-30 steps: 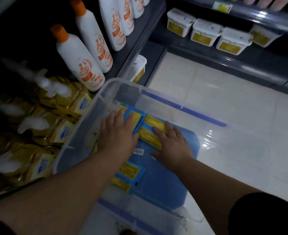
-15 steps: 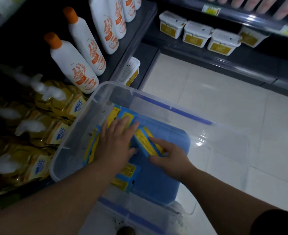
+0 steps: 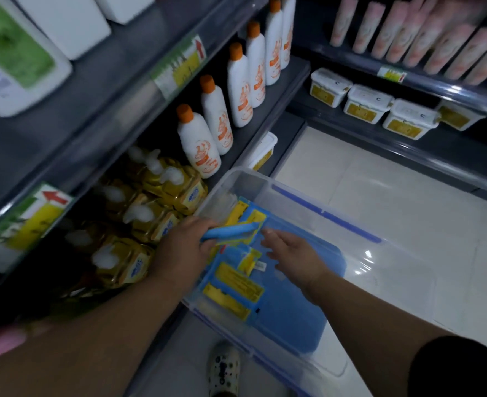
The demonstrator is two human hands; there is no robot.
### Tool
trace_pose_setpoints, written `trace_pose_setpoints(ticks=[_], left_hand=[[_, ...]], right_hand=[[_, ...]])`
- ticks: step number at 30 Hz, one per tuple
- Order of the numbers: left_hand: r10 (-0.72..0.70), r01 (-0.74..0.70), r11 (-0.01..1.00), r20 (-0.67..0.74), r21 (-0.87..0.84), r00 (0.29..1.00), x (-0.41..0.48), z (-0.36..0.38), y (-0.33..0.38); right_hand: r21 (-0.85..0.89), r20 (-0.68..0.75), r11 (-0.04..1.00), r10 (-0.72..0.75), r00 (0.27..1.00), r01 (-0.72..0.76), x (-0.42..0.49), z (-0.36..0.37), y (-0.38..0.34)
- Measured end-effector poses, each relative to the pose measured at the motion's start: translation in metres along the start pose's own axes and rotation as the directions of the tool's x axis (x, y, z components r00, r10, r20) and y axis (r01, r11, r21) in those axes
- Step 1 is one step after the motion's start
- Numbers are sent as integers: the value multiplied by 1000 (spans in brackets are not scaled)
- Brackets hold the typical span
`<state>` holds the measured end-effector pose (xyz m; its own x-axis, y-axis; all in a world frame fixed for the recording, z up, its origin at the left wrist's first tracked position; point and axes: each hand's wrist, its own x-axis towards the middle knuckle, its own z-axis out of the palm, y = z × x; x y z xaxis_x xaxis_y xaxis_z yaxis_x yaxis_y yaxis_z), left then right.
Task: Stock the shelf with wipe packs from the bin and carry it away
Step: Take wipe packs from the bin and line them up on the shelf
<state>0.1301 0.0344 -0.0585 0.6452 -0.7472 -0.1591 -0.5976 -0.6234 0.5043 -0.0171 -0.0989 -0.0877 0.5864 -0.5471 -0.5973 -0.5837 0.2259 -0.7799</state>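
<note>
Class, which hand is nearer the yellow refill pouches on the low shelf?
Left. The left hand grips a blue wipe pack beside the yellow pouches; the open right hand is farther off, over the clear plastic bin.

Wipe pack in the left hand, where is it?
Head view, centre: the left hand grips the pack over the bin, near its shelf-side wall, just left of the right hand.
</note>
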Motion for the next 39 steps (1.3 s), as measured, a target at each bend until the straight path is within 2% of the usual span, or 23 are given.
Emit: trace_pose_setpoints(ticks=[5,10,12,21,29,35,39], left_hand=[[-135,131,991,-155,-35,979,-14,-23,-14],[-152,124,984,-246,-124,957,-20,-26,-29],[-155,123,983,-251,-138,956,-22,-23,-36],[-135,86,977,-252,-195,958,-21,-21,-43],[-159,111,968,-208,-225,965,-30,-64,-5],[-139,55,962,-308,-266,941,-50,-123,60],[-98,-8,970,-418,-245,903,-76,-168,113]], right_hand=[[-163,14,987,-6,1000,8,3,24,-8],[-356,43,933,-33,999,47,21,58,-3],[-379,33,924,-46,998,55,25,70,-3],[-288,-132,958,-33,991,-7,39,100,-2],[-131,-233,991,-67,970,37,-5,51,-49],[-30,-208,995,-102,973,97,-49,-1,-117],[-35,-160,977,-214,964,211,-103,-38,-169]])
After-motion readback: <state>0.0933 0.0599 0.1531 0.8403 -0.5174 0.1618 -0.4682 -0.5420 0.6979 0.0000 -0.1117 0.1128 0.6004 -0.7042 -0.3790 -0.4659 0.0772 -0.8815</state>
